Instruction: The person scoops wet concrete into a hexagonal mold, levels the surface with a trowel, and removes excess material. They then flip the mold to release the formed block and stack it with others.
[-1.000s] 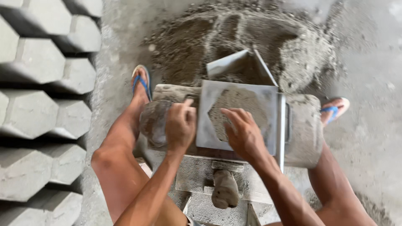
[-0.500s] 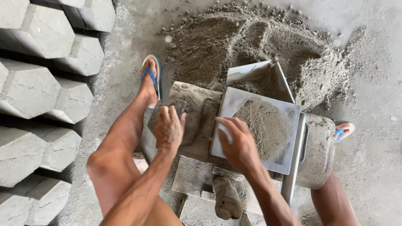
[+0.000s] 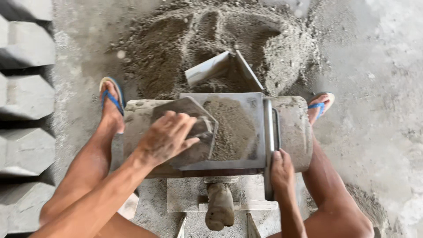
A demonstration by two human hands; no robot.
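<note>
A square metal mould (image 3: 254,105) sits on a grey press table between my legs, filled with damp grey cement mix (image 3: 229,128). My left hand (image 3: 166,137) grips a hexagonal metal plate (image 3: 194,128) and holds it tilted over the left part of the mould. My right hand (image 3: 282,171) is closed around the lower end of the long metal lever (image 3: 269,145) that runs along the mould's right side. A rounded handle (image 3: 219,206) sticks out below the table.
A big pile of cement mix (image 3: 207,44) lies beyond the press, with a metal scoop (image 3: 218,68) stuck in it. Rows of finished hexagonal concrete blocks (image 3: 24,97) stand along the left. My feet in blue sandals (image 3: 111,99) flank the press.
My left hand has picked up the hexagonal plate and brought it over the mould. My right hand has left the mix and taken hold of the lever on the right.
</note>
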